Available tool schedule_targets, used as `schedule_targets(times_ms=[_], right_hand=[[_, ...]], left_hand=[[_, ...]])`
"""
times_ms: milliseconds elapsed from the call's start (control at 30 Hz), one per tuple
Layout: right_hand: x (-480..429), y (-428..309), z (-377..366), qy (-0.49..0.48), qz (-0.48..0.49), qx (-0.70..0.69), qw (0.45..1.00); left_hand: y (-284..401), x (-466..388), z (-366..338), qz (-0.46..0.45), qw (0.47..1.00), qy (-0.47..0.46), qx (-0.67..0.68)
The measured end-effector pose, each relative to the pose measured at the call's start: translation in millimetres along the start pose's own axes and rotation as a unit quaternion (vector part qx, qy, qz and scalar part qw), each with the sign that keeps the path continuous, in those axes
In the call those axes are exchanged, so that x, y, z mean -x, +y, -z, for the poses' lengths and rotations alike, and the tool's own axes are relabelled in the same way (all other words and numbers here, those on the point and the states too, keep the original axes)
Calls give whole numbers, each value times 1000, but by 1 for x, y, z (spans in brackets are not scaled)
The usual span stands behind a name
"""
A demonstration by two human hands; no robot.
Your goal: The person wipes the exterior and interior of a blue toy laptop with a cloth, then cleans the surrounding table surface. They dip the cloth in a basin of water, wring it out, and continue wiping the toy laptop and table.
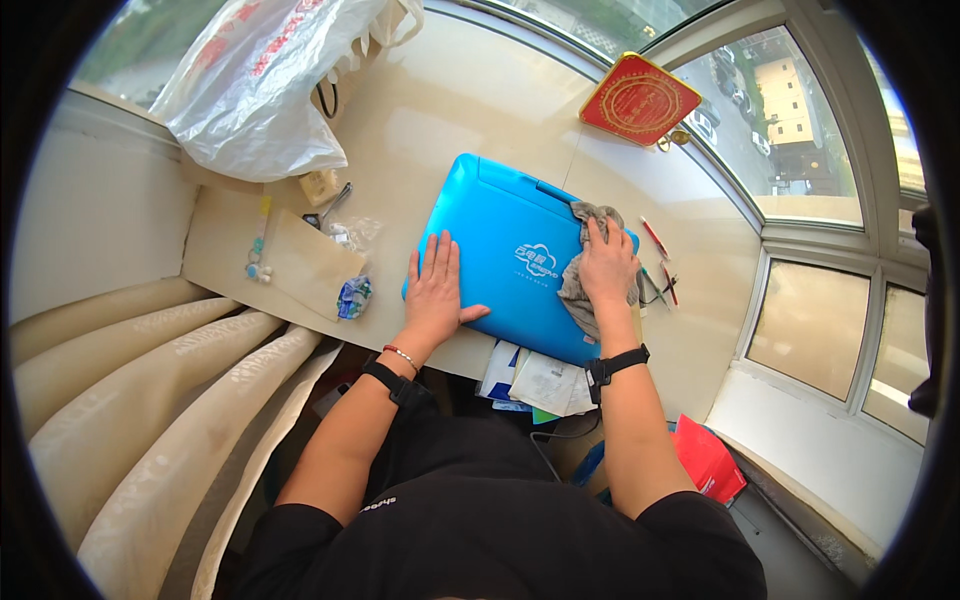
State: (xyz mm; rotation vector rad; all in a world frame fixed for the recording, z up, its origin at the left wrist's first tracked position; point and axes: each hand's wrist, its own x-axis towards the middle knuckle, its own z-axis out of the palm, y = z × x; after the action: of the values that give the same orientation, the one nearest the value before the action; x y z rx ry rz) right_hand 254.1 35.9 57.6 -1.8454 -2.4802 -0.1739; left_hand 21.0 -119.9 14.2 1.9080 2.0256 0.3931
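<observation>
A closed blue portable DVD player [495, 247] with white lettering lies on the cream windowsill counter. My left hand [436, 289] rests flat on its left part, fingers slightly spread and thumb out, holding nothing. At the player's right side, my right hand [606, 262] presses on a crumpled grey-brown cloth [576, 296], fingers bent over it. The cloth lies partly on the lid and reaches the right edge; my palm hides some of it. Black straps are around both wrists.
White plastic bag [255, 90] at the upper left; red square tin [640, 99] by the window. Red pens [654, 238] lie right of the player. Left are a blue-green wrapper [354, 297], a brown envelope [307, 259] and a nail clipper [337, 204]. Papers [551, 382] stick out below the front edge; curtain [187, 375] at left.
</observation>
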Motion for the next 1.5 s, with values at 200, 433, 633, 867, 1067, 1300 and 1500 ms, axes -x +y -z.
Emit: schedule_targets(times_ms=[200,433,633,867,1067,1300,1500], right_hand=[[-18,-44,-8,45,56,-5,997],[-14,-38,22,-9,-34,83,996],[-24,-45,3,-5,12,41,999],[-13,-35,0,1,60,11,998],[-17,-44,0,-60,-121,91,987],[-12,-26,7,-23,28,34,999],[-20,-55,0,-11,7,27,1000]], left_hand=[[1,1,4,0,1000,-10,-14],[1,1,2,-1,1000,-3,0],[-1,1,3,-12,1000,5,-1],[1,0,6,-7,1000,-6,-9],[1,0,6,0,1000,-15,-6],[-1,0,3,-5,1000,-11,-3],[1,0,4,1,1000,-24,-17]])
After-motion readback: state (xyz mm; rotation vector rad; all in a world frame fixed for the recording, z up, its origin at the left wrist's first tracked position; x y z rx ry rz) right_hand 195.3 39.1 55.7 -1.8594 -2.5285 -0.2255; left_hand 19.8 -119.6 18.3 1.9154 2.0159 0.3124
